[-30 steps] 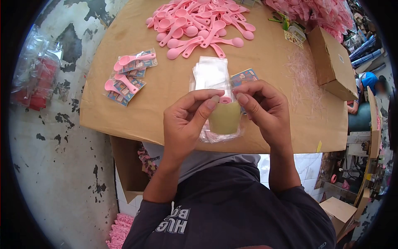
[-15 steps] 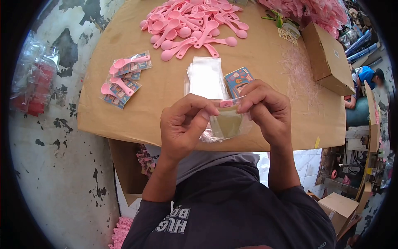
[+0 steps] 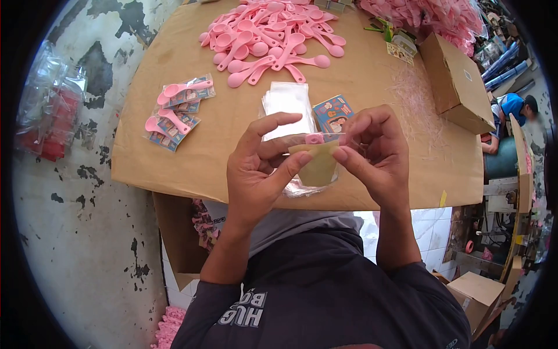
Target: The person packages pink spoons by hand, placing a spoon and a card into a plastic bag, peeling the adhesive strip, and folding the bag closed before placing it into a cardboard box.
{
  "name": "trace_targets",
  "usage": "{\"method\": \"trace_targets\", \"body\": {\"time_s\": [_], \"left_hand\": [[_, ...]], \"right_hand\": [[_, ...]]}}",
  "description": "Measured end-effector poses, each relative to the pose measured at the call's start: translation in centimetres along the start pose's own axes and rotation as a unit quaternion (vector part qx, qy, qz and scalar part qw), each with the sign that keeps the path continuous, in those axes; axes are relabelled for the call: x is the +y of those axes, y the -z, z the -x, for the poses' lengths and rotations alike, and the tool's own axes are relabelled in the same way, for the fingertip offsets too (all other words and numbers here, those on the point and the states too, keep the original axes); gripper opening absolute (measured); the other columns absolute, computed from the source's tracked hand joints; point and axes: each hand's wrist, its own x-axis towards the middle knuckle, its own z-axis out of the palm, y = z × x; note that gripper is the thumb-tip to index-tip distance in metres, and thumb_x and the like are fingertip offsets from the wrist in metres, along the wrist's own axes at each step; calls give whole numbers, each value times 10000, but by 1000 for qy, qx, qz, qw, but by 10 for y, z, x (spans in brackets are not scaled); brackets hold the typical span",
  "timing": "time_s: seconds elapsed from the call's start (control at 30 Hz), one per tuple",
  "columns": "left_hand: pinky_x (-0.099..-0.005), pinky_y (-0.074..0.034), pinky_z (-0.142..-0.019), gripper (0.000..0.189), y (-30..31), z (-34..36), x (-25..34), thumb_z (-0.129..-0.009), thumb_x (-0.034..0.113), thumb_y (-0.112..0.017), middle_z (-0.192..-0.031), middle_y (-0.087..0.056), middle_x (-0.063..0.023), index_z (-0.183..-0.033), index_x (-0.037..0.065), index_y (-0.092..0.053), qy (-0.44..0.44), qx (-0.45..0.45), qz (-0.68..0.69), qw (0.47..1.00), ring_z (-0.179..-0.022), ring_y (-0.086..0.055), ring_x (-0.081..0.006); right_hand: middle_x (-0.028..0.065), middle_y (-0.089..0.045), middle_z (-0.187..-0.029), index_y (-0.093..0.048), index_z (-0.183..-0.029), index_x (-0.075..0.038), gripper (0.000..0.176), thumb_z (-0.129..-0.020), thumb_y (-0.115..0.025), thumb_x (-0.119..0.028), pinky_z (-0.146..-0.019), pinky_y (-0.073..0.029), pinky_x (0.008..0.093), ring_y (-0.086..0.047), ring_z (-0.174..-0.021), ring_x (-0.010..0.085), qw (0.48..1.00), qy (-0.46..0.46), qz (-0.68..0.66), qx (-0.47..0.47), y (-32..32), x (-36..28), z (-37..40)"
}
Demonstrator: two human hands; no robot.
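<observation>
Between my two hands is a small clear bag [image 3: 318,168] with an olive-tinted face, and a pink spoon handle end [image 3: 314,138] shows at its top. My left hand [image 3: 261,160] pinches the bag's left upper edge with the thumb, its index finger raised. At the right upper edge, my right hand [image 3: 375,154] holds it between thumb and fingers. Just beyond lie a stack of clear bags [image 3: 286,104] and blue printed cards [image 3: 334,112]. Packed spoons with cards [image 3: 174,119] rest on the table's left part.
A heap of pink spoons [image 3: 273,35] covers the far middle of the brown table [image 3: 232,116]. At the right stand a cardboard box [image 3: 456,84] and bagged pink items [image 3: 430,17]. A person in blue [image 3: 511,107] is at the far right.
My left index finger has lifted off the bag's edge, and my right fingers have loosened and shifted. Both thumbs now press on the bag's near face.
</observation>
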Motion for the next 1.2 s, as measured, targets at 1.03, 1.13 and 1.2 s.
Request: {"method": "trace_targets", "body": {"time_s": [1.03,1.13,1.2], "left_hand": [[-410,-493,-1060,532,164,10,37,-937,-82,-522,-1440,-604,-178,-1438,84,-586,35,171,-581,795,-1343,-582,-316],[-388,-451,-1099,551,164,5,30,-933,-81,-500,-1452,-605,-155,-1455,77,-572,2,147,-616,774,-1369,-560,-284],[-360,-425,-1114,540,163,-1,32,-940,-69,-493,-1449,-615,-141,-1454,71,-578,-29,153,-647,746,-1375,-554,-248]], "right_hand": [[136,-728,-1108,-644,-1271,15,295,-1000,-645,-103,-840,-521,274,-674,-920,136,935,-21,342,89,143,-87,-12],[138,-746,-978,-692,-1185,24,245,-1025,-602,-139,-772,-547,277,-710,-856,165,929,-138,344,13,155,-91,-25],[131,-751,-981,-699,-1180,12,254,-1031,-603,-171,-732,-524,263,-713,-850,175,772,77,631,-32,155,-70,-33]]}}
